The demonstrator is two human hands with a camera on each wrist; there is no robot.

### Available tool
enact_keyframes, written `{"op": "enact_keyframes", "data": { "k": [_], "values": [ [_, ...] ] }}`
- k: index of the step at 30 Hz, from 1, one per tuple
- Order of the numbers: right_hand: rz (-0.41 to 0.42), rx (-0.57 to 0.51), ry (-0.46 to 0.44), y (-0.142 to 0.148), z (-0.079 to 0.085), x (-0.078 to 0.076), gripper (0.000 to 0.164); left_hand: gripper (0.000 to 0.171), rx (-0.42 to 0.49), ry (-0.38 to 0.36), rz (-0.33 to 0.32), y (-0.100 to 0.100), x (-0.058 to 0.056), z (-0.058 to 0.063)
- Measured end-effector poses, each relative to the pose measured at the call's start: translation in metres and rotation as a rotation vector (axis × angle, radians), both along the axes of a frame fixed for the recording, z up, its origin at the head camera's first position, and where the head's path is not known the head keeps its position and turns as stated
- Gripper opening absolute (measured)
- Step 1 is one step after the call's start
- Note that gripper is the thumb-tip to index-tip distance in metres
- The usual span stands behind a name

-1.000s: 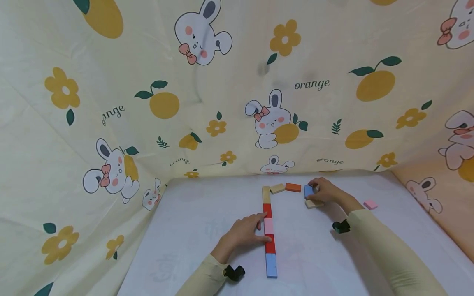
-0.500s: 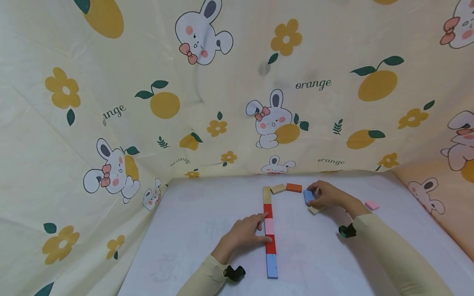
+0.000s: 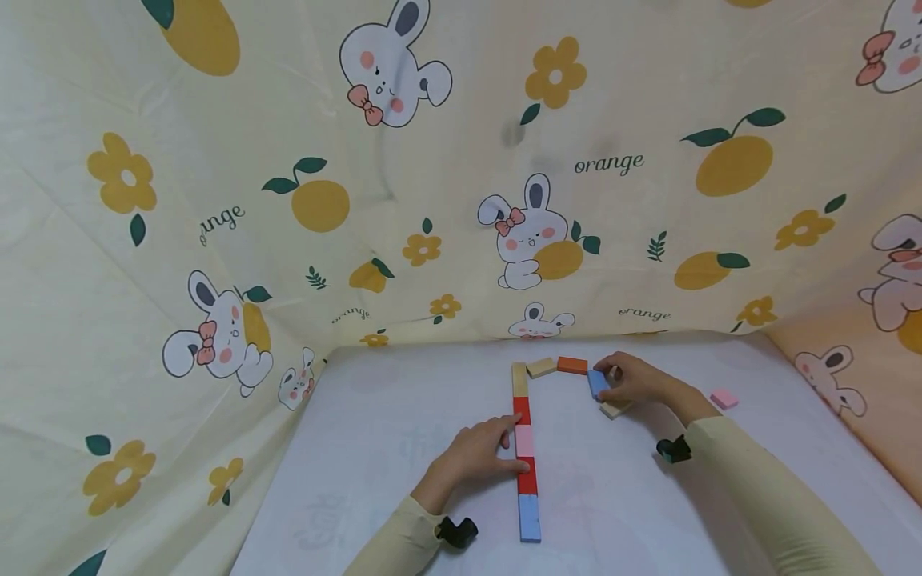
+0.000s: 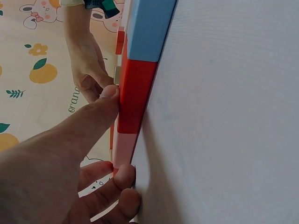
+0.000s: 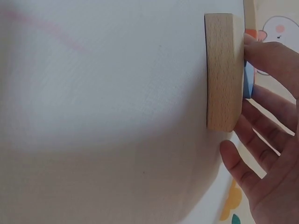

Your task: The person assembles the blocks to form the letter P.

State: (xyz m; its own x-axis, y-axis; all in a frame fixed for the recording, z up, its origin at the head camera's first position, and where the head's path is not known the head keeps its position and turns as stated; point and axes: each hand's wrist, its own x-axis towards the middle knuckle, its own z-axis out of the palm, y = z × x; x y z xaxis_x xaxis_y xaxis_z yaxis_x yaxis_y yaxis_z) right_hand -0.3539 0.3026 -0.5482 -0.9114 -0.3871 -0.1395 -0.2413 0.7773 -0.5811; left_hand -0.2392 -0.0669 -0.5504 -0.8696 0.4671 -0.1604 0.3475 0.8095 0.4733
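My right hand (image 3: 637, 378) pinches a blue wooden block (image 3: 596, 384) at the far right of the white table. Just under that hand lies a plain wood block (image 3: 615, 410), which fills the middle of the right wrist view, partly covering the blue one. My left hand (image 3: 471, 448) rests against a straight row of blocks end to end: blue (image 3: 529, 518), red (image 3: 527, 476), pink (image 3: 523, 440), red (image 3: 522, 410) and plain wood (image 3: 519, 379). Its thumb touches the nearer red block and its index finger the farther one, fingers spread.
From the row's far end, a tilted plain wood block (image 3: 542, 368) and an orange block (image 3: 572, 366) lead right toward the blue block. A pink block (image 3: 723, 399) lies alone beyond the right wrist. A printed curtain (image 3: 432, 200) hangs behind the table (image 3: 374, 448).
My right hand has drawn slightly nearer, and the blue block in it has turned and shifted a little left. The plain wood block beneath has moved slightly right and nearer. The left hand stays still.
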Motion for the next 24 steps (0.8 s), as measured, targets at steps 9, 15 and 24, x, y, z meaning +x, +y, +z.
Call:
{"op": "enact_keyframes", "data": {
  "k": [9, 15, 24],
  "values": [
    [-0.014, 0.000, -0.030, 0.0008, -0.0024, -0.0018, 0.070, 0.087, 0.005, -0.005, 0.006, 0.0002, 0.0004, 0.0006],
    [-0.019, -0.003, -0.044, 0.0015, -0.0030, -0.0024, 0.070, 0.087, 0.002, -0.005, 0.010, 0.0002, 0.0015, 0.0012],
    [-0.024, -0.013, -0.046, -0.0004, 0.0000, 0.0007, 0.068, 0.088, -0.004, 0.000, 0.009, 0.0002, 0.0012, 0.0004]
  ]
}}
